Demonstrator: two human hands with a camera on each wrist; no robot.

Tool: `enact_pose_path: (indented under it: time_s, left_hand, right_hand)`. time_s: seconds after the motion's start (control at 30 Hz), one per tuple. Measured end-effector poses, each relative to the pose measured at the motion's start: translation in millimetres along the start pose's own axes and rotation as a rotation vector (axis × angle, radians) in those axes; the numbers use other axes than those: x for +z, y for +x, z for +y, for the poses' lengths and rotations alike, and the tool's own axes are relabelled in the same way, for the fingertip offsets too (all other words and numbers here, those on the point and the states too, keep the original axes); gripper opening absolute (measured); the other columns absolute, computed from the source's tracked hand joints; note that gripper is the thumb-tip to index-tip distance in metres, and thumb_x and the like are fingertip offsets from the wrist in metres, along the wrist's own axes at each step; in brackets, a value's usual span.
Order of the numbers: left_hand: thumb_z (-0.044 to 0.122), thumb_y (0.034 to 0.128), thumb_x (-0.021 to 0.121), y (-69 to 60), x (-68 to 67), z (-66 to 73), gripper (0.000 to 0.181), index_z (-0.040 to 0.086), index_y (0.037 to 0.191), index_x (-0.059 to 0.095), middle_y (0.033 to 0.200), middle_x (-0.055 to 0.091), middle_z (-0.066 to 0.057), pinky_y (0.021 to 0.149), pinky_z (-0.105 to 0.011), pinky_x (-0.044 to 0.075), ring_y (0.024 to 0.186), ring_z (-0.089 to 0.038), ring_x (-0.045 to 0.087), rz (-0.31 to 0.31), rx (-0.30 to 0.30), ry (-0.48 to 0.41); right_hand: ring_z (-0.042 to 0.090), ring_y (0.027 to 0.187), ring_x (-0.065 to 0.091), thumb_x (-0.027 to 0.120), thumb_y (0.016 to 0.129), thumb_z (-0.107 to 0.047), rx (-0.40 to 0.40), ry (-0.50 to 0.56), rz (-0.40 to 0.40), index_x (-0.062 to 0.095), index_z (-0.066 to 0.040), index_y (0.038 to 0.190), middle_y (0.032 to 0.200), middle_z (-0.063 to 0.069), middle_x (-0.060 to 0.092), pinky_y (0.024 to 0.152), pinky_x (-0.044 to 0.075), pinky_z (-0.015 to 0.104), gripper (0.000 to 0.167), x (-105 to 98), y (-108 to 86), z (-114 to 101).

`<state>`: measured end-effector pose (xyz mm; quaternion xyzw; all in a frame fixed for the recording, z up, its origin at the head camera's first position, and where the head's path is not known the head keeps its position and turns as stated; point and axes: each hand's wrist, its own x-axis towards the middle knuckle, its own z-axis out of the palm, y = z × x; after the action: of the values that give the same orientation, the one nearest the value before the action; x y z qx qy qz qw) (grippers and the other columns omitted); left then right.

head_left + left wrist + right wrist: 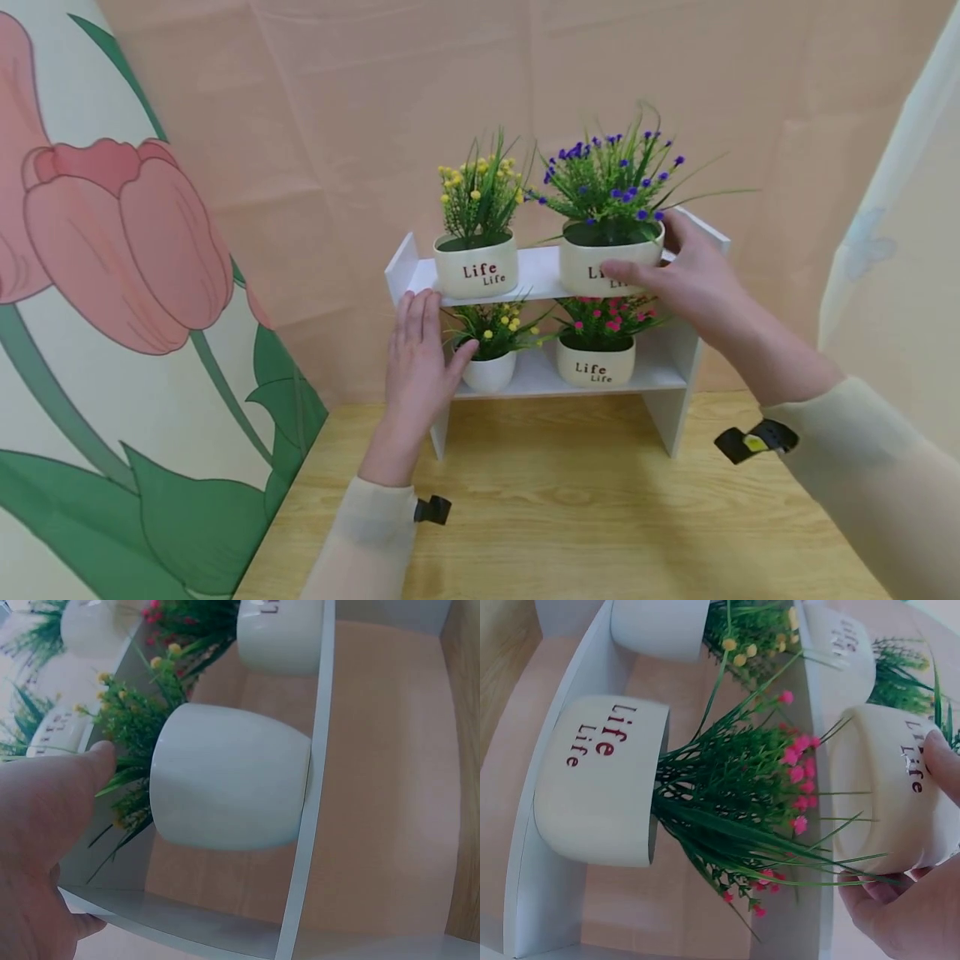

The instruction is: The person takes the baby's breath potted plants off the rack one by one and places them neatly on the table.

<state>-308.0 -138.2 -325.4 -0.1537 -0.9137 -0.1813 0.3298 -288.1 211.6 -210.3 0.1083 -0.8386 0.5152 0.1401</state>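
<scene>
The right hand (692, 273) grips a purple-flowered pot (579, 265) by its right end, long axis roughly along the white shelf (538, 268), the left hand (422, 360), straight-fingered, at the shelf's left end.

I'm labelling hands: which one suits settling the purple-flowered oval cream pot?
Probably the right hand: it grips that purple-flowered pot; the left hand is at the left end of the white tiered shelf.
</scene>
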Motion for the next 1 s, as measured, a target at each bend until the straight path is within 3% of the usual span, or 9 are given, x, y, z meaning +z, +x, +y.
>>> enact_pose_path:
  time_s: [0.17, 0.33, 0.5, 0.7, 0.8, 0.87, 1.0]
  left_hand:
    - [0.049, 0.1060, 0.073, -0.2, 0.0, 0.1, 0.092, 0.007, 0.171, 0.024, 0.175, 0.025, -0.011, 0.135, -0.054, 0.017, 0.169, -0.032, 0.006, -0.002, -0.002, 0.002]
    - [0.050, 0.1068, 0.071, -0.6, 0.6, -0.8, 0.091, 0.006, 0.172, 0.024, 0.175, 0.025, -0.011, 0.135, -0.052, 0.016, 0.169, -0.032, 0.006, -0.001, 0.004, 0.002]
    - [0.050, 0.1069, 0.071, -0.4, 1.1, -1.1, 0.091, 0.007, 0.172, 0.024, 0.176, 0.024, -0.011, 0.135, -0.052, 0.017, 0.169, -0.032, 0.005, 0.002, 0.006, 0.007]
    - [0.049, 0.1064, 0.072, 0.3, 0.9, -0.1, 0.092, 0.007, 0.172, 0.024, 0.176, 0.025, -0.011, 0.135, -0.054, 0.018, 0.169, -0.032, 0.006, 0.007, 0.006, 0.004]
    - [0.049, 0.1062, 0.072, 0.3, 1.1, 0.4, 0.091, 0.007, 0.171, 0.025, 0.175, 0.026, -0.012, 0.135, -0.054, 0.018, 0.169, -0.032, 0.006, 0.010, 0.008, 0.002]
    - [0.049, 0.1064, 0.072, 0.1, 1.3, 0.3, 0.091, 0.007, 0.171, 0.025, 0.175, 0.026, -0.012, 0.135, -0.054, 0.019, 0.169, -0.032, 0.007, 0.011, 0.008, 0.003]
    - [0.048, 0.1065, 0.072, -0.9, 1.6, -0.1, 0.090, 0.007, 0.171, 0.025, 0.176, 0.025, -0.012, 0.135, -0.054, 0.018, 0.169, -0.032, 0.007, 0.014, 0.003, 0.000]
  right_hand:
    - [0.027, 0.146, 0.054, 0.090, 0.094, -0.047, 0.001, 0.023, 0.007, 0.039, -0.025, 0.165, 0.156, 0.000, 0.052, 0.104, 0.050, 0.029, 0.090, -3, -12.4, -2]
    - [0.028, 0.149, 0.051, 0.090, 0.094, -0.044, -0.002, 0.041, 0.007, 0.039, -0.030, 0.167, 0.159, 0.000, 0.051, 0.118, 0.046, 0.048, 0.090, -8, -25.5, -2]
    - [0.027, 0.151, 0.047, 0.089, 0.095, -0.045, -0.002, 0.006, 0.006, 0.036, -0.033, 0.169, 0.165, 0.000, 0.048, 0.121, 0.046, 0.046, 0.092, -12, -39.7, -2]
    - [0.031, 0.163, 0.030, 0.088, 0.096, -0.047, 0.007, -0.023, 0.011, 0.027, -0.042, 0.173, 0.175, 0.001, 0.038, 0.129, 0.029, 0.063, 0.099, -13, -58.3, 0]
    - [0.032, 0.163, 0.029, 0.087, 0.096, -0.049, 0.021, -0.048, 0.005, 0.025, -0.038, 0.175, 0.177, 0.000, 0.035, 0.129, 0.026, 0.066, 0.101, -14, -66.5, 1]
    - [0.032, 0.157, 0.036, 0.086, 0.096, -0.051, 0.023, -0.083, 0.006, 0.026, -0.036, 0.176, 0.174, 0.002, 0.040, 0.125, 0.031, 0.065, 0.101, -13, -71.1, 2]
    - [0.036, 0.158, 0.036, 0.086, 0.096, -0.051, 0.022, -0.118, 0.003, 0.030, -0.031, 0.175, 0.171, 0.003, 0.044, 0.122, 0.032, 0.070, 0.098, -13, -80.1, 5]
